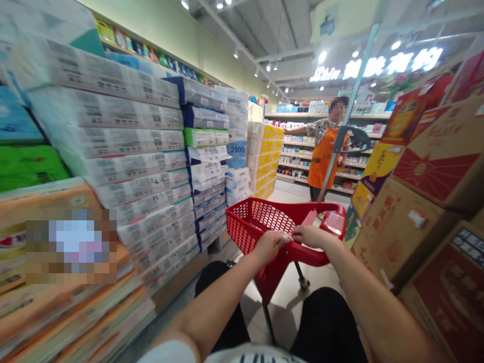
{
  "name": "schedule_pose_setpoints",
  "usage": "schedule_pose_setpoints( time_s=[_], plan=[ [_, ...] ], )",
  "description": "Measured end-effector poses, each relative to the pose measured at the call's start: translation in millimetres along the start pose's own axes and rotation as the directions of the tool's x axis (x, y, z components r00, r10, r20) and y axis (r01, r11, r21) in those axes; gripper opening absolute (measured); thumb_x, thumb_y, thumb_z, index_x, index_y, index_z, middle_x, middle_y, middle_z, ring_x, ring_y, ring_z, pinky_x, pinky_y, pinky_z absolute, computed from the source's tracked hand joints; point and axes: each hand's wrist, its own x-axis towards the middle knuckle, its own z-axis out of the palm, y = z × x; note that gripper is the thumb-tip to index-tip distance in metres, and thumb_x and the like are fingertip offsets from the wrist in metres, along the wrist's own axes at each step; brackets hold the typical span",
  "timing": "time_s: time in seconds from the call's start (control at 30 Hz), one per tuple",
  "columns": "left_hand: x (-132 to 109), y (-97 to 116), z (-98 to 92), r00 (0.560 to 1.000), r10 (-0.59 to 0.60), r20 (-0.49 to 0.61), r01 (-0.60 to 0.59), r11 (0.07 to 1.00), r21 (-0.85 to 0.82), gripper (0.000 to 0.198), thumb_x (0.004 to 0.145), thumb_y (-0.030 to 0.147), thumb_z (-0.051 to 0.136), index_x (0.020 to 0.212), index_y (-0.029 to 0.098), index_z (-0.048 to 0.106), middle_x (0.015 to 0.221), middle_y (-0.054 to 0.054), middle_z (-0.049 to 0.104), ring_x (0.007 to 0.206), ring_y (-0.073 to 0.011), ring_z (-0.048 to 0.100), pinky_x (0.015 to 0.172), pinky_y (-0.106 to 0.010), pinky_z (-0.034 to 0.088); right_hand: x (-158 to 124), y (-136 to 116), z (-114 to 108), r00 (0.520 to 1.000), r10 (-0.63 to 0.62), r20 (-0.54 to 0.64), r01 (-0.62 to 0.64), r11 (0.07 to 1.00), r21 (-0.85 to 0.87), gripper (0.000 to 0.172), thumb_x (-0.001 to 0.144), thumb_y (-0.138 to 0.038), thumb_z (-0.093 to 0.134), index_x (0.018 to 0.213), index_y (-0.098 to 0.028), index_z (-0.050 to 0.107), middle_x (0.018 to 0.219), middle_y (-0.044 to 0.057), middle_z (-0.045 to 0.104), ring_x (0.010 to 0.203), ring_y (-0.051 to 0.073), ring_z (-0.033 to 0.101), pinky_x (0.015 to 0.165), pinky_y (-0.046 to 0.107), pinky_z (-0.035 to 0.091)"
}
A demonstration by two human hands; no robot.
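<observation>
A red plastic shopping cart (270, 275) with a perforated basket stands in front of me, between my black-clad legs. Both my hands meet over its near rim. My left hand (271, 246) has its fingers bent together, with a small whitish bit at the fingertips that is too small to name. From the other side my right hand (309, 237) comes up to it, fingers curled and nearly touching the left ones. What it pinches is hidden. The basket's visible inside shows red lattice walls. Right of my right hand is the cart's handle frame (342, 222) with a red panel.
Tall stacks of wrapped paper packs (143, 151) line the left side. Cardboard boxes (393, 232) are piled at the right. Ahead, a person in an orange apron (323, 156) stands with one arm out over yellow packs (268, 156). A pale pole (357, 85) rises beyond the cart.
</observation>
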Motion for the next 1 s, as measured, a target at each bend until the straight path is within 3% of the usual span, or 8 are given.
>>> schedule_pose_setpoints(
  time_s=[0.27, 0.4, 0.53, 0.6, 0.7, 0.8, 0.93, 1.0],
  plan=[
    [-4.3, -20.6, 11.1, 0.951, -0.211, -0.226, 0.202, 0.977, -0.065, 0.037, 0.092, 0.042, 0.034, 0.088, 0.021, 0.064, 0.088, 0.000, 0.067, 0.085, -0.0148, 0.060, 0.083, -0.026, 0.045, -5.8, -7.8, -3.1, 0.998, 0.070, 0.003, -0.070, 0.998, 0.003, 0.029, 0.085, -0.034, 0.044, 0.101, -0.021, 0.066, 0.102, 0.007, 0.067, 0.091, 0.020, 0.061, 0.079, 0.027, 0.042],
    [-5.7, -38.4, 5.7, 0.737, -0.385, -0.555, 0.338, 0.922, -0.190, 0.037, 0.095, 0.039, 0.026, 0.101, 0.018, 0.057, 0.095, -0.005, 0.066, 0.088, -0.0155, 0.061, 0.081, -0.027, 0.047, -8.5, -9.6, -1.5, 0.997, 0.073, -0.001, -0.073, 0.997, -0.002, 0.028, 0.085, -0.035, 0.045, 0.096, -0.022, 0.066, 0.102, 0.007, 0.067, 0.091, 0.020, 0.062, 0.078, 0.027, 0.043],
    [-17.5, -49.0, 2.5, 0.571, -0.452, -0.685, 0.441, 0.873, -0.207, 0.033, 0.094, 0.031, 0.027, 0.114, 0.019, 0.050, 0.115, -0.008, 0.060, 0.106, -0.0182, 0.055, 0.093, -0.032, 0.041, -8.7, -9.6, 0.0, 0.996, 0.084, 0.006, -0.084, 0.996, -0.003, 0.028, 0.085, -0.038, 0.046, 0.095, -0.021, 0.065, 0.100, 0.008, 0.068, 0.090, 0.021, 0.062, 0.077, 0.028, 0.043],
    [-25.9, -50.6, 12.7, 0.572, -0.477, -0.668, 0.500, 0.848, -0.177, 0.035, 0.094, 0.029, 0.025, 0.120, 0.019, 0.047, 0.121, -0.010, 0.056, 0.113, -0.0198, 0.050, 0.098, -0.034, 0.038, -8.3, -10.9, 0.5, 0.996, 0.091, 0.009, -0.091, 0.996, -0.017, 0.029, 0.086, -0.039, 0.045, 0.098, -0.020, 0.064, 0.099, 0.009, 0.068, 0.089, 0.022, 0.062, 0.076, 0.028, 0.043],
    [-35.2, -48.9, 39.6, 0.685, -0.444, -0.578, 0.487, 0.869, -0.090, 0.037, 0.094, 0.034, 0.029, 0.122, 0.016, 0.045, 0.124, -0.014, 0.052, 0.120, -0.0224, 0.044, 0.102, -0.037, 0.034, -7.5, -14.2, 1.7, 0.996, 0.093, 0.004, -0.093, 0.995, -0.043, 0.031, 0.086, -0.040, 0.044, 0.099, -0.020, 0.064, 0.100, 0.010, 0.067, 0.089, 0.022, 0.062, 0.076, 0.030, 0.043],
    [-38.3, -46.9, 57.0, 0.686, -0.407, -0.603, 0.447, 0.890, -0.091, 0.035, 0.090, 0.036, 0.039, 0.120, 0.018, 0.044, 0.124, -0.014, 0.049, 0.120, -0.0235, 0.043, 0.101, -0.038, 0.035, -7.2, -16.6, 3.4, 0.996, 0.090, -0.012, -0.090, 0.995, -0.046, 0.033, 0.086, -0.040, 0.044, 0.103, -0.019, 0.064, 0.103, 0.011, 0.067, 0.090, 0.024, 0.062, 0.077, 0.032, 0.044],
    [-38.4, -44.3, 48.9, 0.660, -0.451, -0.601, 0.474, 0.870, -0.133, 0.021, 0.088, 0.029, 0.043, 0.105, 0.018, 0.050, 0.106, -0.009, 0.056, 0.103, -0.0201, 0.053, 0.093, -0.036, 0.041, -7.0, -17.3, 4.9, 0.998, 0.060, -0.024, -0.061, 0.998, -0.034, 0.032, 0.085, -0.036, 0.045, 0.104, -0.019, 0.064, 0.104, 0.012, 0.067, 0.092, 0.024, 0.062, 0.079, 0.034, 0.044],
    [-39.2, -40.1, 43.4, 0.693, -0.413, -0.591, 0.455, 0.886, -0.086, 0.017, 0.088, 0.026, 0.043, 0.101, 0.018, 0.051, 0.104, -0.008, 0.056, 0.102, -0.0194, 0.052, 0.094, -0.035, 0.040, -7.2, -17.7, 4.7, 0.998, 0.052, -0.023, -0.053, 0.998, -0.035, 0.031, 0.085, -0.036, 0.045, 0.103, -0.019, 0.065, 0.103, 0.011, 0.067, 0.092, 0.024, 0.062, 0.078, 0.033, 0.045]
  ],
)
